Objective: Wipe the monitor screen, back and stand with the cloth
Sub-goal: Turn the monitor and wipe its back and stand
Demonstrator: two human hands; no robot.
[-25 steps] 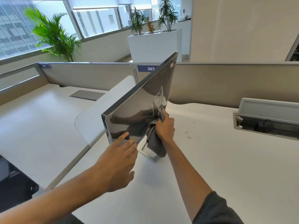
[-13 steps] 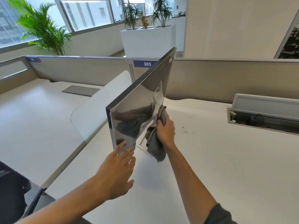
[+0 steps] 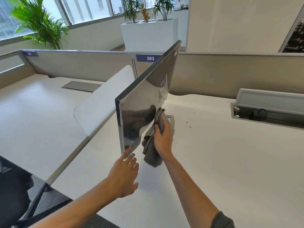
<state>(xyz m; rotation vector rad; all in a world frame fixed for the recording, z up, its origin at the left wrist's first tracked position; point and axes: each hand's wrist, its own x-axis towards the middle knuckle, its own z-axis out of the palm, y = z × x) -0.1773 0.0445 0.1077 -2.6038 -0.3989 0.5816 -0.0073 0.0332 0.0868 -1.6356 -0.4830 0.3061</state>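
Note:
A thin monitor (image 3: 144, 102) stands on the white desk (image 3: 230, 162), turned nearly edge-on to me, its glossy dark face on the right side mirroring my hand. My right hand (image 3: 162, 135) grips a bunched grey cloth (image 3: 150, 150) and presses it against the lower part of that glossy face, beside the stand. A corner of the silver stand base (image 3: 171, 119) shows behind the hand. My left hand (image 3: 125, 173) has its fingers spread, its fingertips touching the monitor's bottom near corner.
A curved white divider (image 3: 102, 102) stands left of the monitor. Grey partition panels (image 3: 230, 74) run along the desk's back edge. An open cable tray (image 3: 266, 112) sits at the right. Crumbs (image 3: 188, 124) lie on the desk. A dark chair (image 3: 14, 191) is at lower left.
My right hand has slid the cloth down and slightly toward me along the monitor's glossy face. My left hand stays at the bottom corner. My head has moved, so the monitor appears more edge-on.

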